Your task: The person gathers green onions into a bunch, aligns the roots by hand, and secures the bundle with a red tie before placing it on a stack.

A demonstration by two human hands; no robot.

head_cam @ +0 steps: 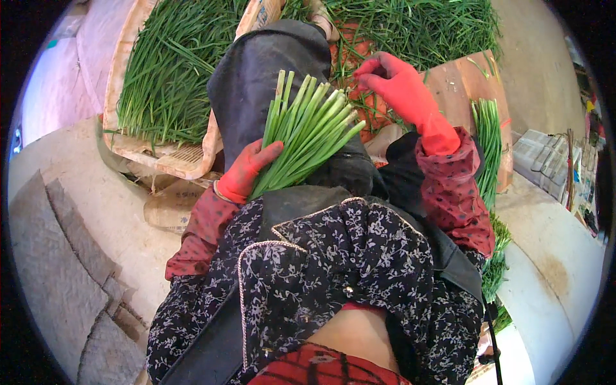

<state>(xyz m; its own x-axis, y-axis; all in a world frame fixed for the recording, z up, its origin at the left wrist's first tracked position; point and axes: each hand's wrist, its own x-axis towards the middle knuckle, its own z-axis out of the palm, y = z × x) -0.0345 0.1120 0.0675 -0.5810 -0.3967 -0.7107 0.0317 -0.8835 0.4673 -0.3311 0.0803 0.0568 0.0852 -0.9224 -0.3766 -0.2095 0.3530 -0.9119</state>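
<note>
My left hand, in a red rubber glove, is closed around a bunch of garlic chives. Their pale stem ends fan out up and to the right, above the dark apron over my lap. The leafy ends go down out of sight behind my glove and clothes. My right hand, gloved in red too, hovers just beyond the stem tips with fingers curled and thumb near the forefinger. Whether a thin scrap is pinched there is too small to make out.
A plastic crate full of long green chives stands at the left. Loose leaves lie heaped ahead. On the right, a wooden board bears another bunch of chives. Cardboard sheets lie on the floor at left.
</note>
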